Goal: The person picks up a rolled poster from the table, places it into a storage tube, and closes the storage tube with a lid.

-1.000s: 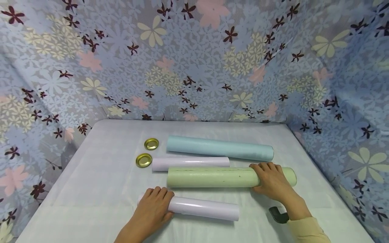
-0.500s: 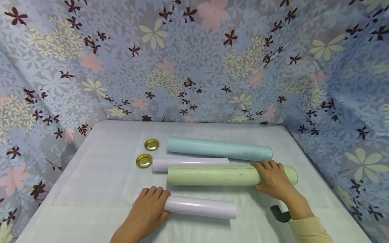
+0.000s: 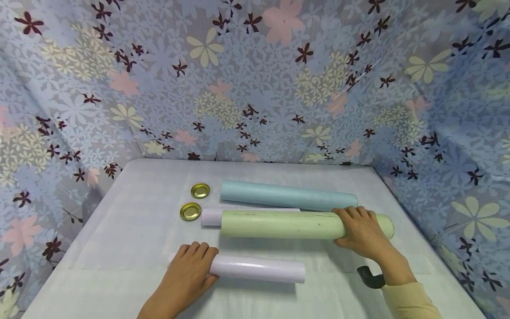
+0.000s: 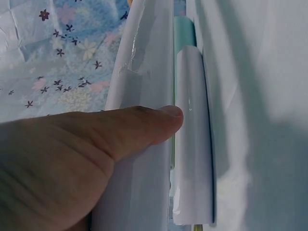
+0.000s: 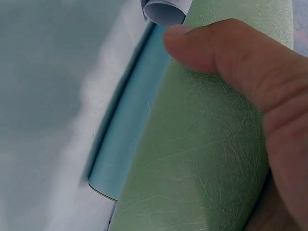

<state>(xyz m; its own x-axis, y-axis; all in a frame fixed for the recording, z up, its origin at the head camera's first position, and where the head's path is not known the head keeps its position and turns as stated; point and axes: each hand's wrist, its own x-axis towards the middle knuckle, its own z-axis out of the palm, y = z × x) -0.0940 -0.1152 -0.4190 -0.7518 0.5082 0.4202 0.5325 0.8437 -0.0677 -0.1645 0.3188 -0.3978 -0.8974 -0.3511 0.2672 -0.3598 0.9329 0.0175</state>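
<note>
My left hand (image 3: 185,274) grips a glossy white roll (image 3: 259,269) near its left end. In the left wrist view, the thumb (image 4: 144,126) lies across that roll. With my right hand (image 3: 362,232) I hold a thick pale green roll (image 3: 279,224) close to its right end, thumb (image 5: 207,48) along its creased surface in the right wrist view. The green roll looks raised off the table and hides much of a second white roll (image 3: 211,217). Behind them a light blue roll (image 3: 287,196) lies on the table, slightly slanted.
Two shallow gold lids, a far one (image 3: 200,191) and a nearer one (image 3: 190,211), lie left of the rolls. A black elbow-shaped piece (image 3: 370,279) sits by my right wrist. Floral cloth (image 3: 255,88) hangs behind and beside the white-covered table (image 3: 119,230).
The green roll has moved away from me and slightly right, covering more of the second white roll. My left hand has shifted the near white roll leftward and a little away.
</note>
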